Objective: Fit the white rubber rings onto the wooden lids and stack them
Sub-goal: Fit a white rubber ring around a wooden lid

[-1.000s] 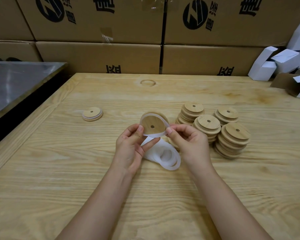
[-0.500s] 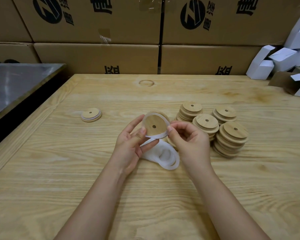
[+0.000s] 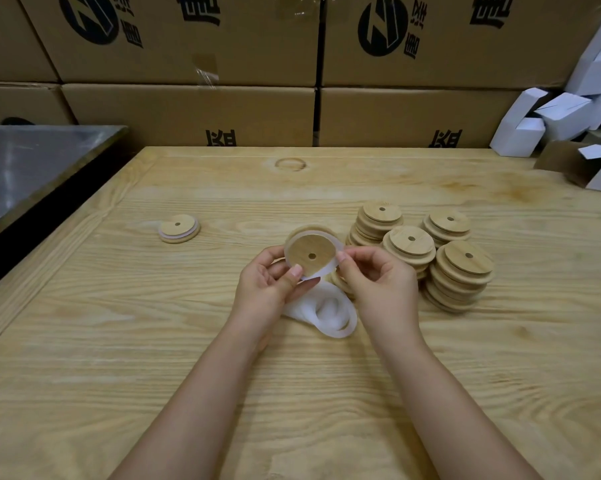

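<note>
While hands (image 3: 267,289) (image 3: 382,289) pinch lid (image 3: 311,252), rings (image 3: 330,313) partly hidden

Worktop (image 3: 119,341): pale wood, ring-shaped mark (image 3: 290,164) near far edge. Brown boxes (image 3: 188,112) with black print stacked behind it; white cartons (image 3: 551,119) piled far right. Grey metal surface (image 3: 32,161) at left, across a dark gap.

ring pile (image 3: 333,313): just below the grip, top hidden behind left hand (image 3: 267,289)
white boxes (image 3: 569,112): far right of grip, cut off
</note>
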Tool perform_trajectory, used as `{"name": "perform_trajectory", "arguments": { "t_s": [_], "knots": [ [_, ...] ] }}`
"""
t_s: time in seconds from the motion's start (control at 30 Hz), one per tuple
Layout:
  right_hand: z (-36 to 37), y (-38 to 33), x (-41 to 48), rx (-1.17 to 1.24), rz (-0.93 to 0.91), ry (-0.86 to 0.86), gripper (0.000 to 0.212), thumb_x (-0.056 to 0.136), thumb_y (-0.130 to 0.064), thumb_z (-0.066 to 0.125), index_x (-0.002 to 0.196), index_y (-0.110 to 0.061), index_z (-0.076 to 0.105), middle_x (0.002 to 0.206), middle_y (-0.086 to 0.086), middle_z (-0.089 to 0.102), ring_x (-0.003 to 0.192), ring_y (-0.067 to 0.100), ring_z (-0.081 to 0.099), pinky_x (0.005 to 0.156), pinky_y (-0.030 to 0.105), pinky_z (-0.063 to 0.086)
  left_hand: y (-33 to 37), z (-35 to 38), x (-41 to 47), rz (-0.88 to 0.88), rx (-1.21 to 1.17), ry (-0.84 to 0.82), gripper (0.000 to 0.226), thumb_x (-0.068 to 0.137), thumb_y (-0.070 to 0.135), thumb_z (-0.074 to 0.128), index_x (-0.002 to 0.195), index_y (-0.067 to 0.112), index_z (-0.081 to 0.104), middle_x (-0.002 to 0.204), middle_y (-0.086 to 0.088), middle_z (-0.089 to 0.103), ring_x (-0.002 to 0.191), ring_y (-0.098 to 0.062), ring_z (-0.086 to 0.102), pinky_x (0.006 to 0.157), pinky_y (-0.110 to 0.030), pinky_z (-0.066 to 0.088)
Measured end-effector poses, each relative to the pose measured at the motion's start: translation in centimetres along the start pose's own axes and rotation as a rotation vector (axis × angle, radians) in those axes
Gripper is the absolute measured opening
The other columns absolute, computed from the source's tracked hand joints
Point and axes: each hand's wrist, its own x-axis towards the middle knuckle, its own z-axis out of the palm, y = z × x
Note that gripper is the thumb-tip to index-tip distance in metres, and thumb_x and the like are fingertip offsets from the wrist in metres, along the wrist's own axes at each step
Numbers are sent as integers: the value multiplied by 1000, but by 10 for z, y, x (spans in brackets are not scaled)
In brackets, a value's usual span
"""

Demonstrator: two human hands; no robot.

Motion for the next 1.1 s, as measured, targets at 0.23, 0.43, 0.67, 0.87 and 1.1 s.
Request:
{"name": "perform_trajectory", "arguments": {
  "t_s": [0.23, 0.43, 0.67, 0.87, 1.1],
  "knots": [
    [2, -4, -1, 108, 72, -42, 13, 84, -7, 68, 75, -17, 69, 82, -2, 73, 83, 15, 69, 82, 30, 55, 5, -3, 0, -55, -164, -26, 24, 85, -3, 52, 108, 1, 55, 92, -13, 73, 88, -24, 71, 76, -31, 58],
    [2, -6, -2, 21, 3, -55, 15, 84, -11, 68, 75, -23, 68, 80, -9, 72, 76, 5, 66, 73, 21, 52, 4, -3, 0, -96, -201, -65, 34, 82, 2, 55, 116, -1, 51, 95, -14, 72, 90, -24, 70, 74, -29, 57],
    [2, -2, -2, -22, -10, -9, 10, 86, -10, 65, 81, -18, 67, 76, -5, 70, 73, 4, 65, 70, 20, 52, 4, -7, -4, -87, -2, -148, 38, 72, 6, 68, 105, 5, 49, 86, -17, 71, 90, -34, 68, 74, -37, 57],
    [6, 0, -6, -90, -71, 2, 10, 84, -14, 67, 83, -23, 66, 76, -8, 70, 73, 4, 66, 70, 22, 53, 0, -2, -5, 64, 133, -84, 34, 71, 15, 72, 95, 12, 48, 78, -9, 73, 72, -23, 70, 73, -35, 58],
    [6, 3, -5, -74, -49, 25, 18, 84, -10, 68, 77, -27, 66, 75, -14, 70, 74, -2, 65, 69, 11, 49, -1, -3, -3, 81, 97, -57, 32, 71, 13, 68, 95, 10, 46, 78, -8, 73, 72, -20, 70, 72, -30, 58]
  ]
}}
